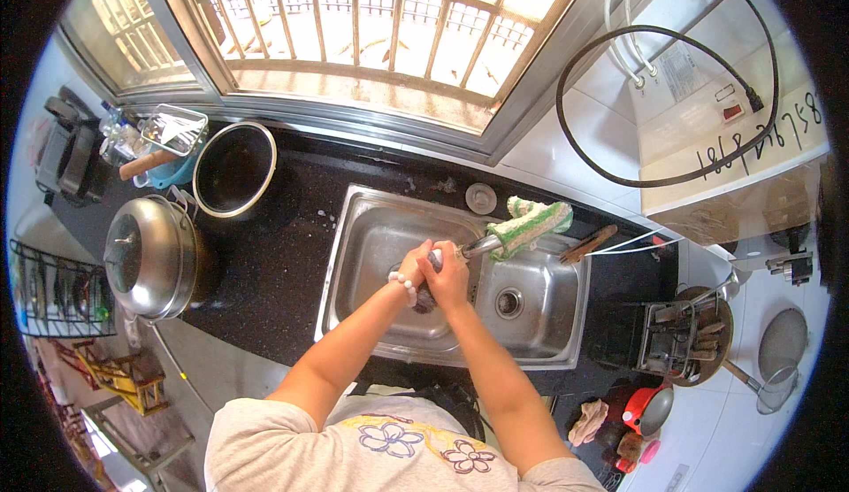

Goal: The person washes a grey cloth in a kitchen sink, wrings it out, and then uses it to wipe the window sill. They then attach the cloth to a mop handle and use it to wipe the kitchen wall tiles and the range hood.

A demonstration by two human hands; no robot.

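Both my hands are together over the left basin of a steel double sink (354, 218), close to the tip of the faucet (482, 246). My left hand (413, 263), with a pale beaded bracelet (407, 288) at the wrist, is closed against my right hand (449, 276), whose fingers are also curled. Something small and greyish (435, 258) shows between them. Below the wrists a dark brownish thing (424, 299) is partly hidden, and I cannot tell its kind. A green and white striped cloth (531, 226) hangs over the faucet.
A lidded steel pot (150, 257) and a round dark pan (234, 169) stand left on the black counter (265, 288). Right of the sink are a wooden-handled tool (588, 244) and a utensil rack (668, 337). A barred window (354, 23) lies ahead; a black cable (566, 129) hangs at right.
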